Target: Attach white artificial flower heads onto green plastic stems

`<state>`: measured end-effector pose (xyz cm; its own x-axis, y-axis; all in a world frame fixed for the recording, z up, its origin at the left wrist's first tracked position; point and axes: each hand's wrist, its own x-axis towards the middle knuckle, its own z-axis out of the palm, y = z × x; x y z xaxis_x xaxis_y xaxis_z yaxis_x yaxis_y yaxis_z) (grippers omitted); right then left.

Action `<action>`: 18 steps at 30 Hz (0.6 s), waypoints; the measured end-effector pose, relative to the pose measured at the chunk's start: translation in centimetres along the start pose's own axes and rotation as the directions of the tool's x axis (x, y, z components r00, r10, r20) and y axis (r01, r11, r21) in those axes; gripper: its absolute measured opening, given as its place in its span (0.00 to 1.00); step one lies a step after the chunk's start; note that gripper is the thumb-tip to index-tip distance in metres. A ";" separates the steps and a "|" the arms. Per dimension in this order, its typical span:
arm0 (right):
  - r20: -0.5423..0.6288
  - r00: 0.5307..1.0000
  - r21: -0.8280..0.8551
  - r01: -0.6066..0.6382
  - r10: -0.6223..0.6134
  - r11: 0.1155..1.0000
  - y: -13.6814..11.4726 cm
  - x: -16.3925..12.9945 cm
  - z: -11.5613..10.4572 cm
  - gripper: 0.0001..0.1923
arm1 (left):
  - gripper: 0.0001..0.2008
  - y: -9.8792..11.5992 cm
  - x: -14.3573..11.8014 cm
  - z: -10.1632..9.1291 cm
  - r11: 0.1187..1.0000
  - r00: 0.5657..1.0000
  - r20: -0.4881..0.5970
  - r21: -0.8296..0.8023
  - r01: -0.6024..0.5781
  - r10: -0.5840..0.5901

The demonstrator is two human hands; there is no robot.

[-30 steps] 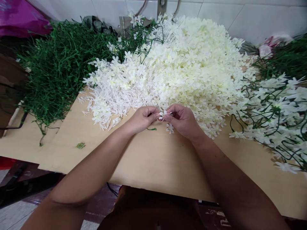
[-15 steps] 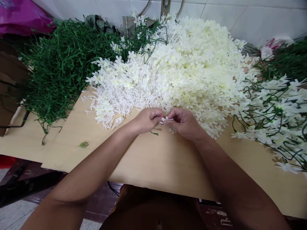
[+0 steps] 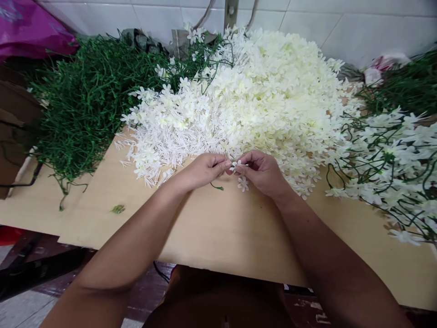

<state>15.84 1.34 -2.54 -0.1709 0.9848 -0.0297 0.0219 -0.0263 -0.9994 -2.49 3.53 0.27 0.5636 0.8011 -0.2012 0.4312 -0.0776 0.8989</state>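
Observation:
My left hand [image 3: 209, 170] and my right hand [image 3: 262, 172] meet over the board, fingertips nearly touching. A small white artificial flower [image 3: 236, 164] is pinched in my right fingertips, its petals toward my left thumb. Below my left hand the end of a thin green plastic stem [image 3: 217, 187] sticks out; the rest is hidden in the fingers that are closed on it. Another white flower [image 3: 243, 184] shows just under my right fingers; I cannot tell whether it hangs from them or lies on the board. Behind both hands rises a big heap of loose white flowers [image 3: 273, 100].
Green stems [image 3: 85, 100] are piled at the left. Flowers joined to green stems [image 3: 392, 168] lie at the right. A cardboard box [image 3: 13, 123] stands far left, below a purple bag [image 3: 30, 32]. A green scrap [image 3: 118, 208] lies on the board [image 3: 218, 237].
My fingertips have shifted slightly around the flower between them. The lower white flower, mostly hidden before, now shows clearly beneath my right hand. The view has tilted a little.

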 end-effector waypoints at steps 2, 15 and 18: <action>0.011 1.000 0.013 0.007 -0.007 1.000 -0.2 0.0 -0.1 0.19 | 0.16 -0.1 0.0 0.0 1.000 1.000 0.011 0.013 0.000 0.000; 0.159 0.987 -0.043 0.039 -0.032 0.998 -0.1 0.1 0.3 0.19 | 0.10 -0.7 -0.3 0.5 0.996 0.994 0.089 -0.069 -0.057 0.063; 0.187 0.982 -0.061 0.041 -0.029 0.997 0.1 0.2 0.5 0.18 | 0.10 -0.8 -0.3 0.3 0.995 0.990 0.118 -0.070 -0.067 0.075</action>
<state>15.37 1.41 -2.66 -0.3525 0.9358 -0.0032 0.0752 0.0250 -0.9969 -2.85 3.14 -0.54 0.6738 0.7171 -0.1780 0.3422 -0.0893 0.9354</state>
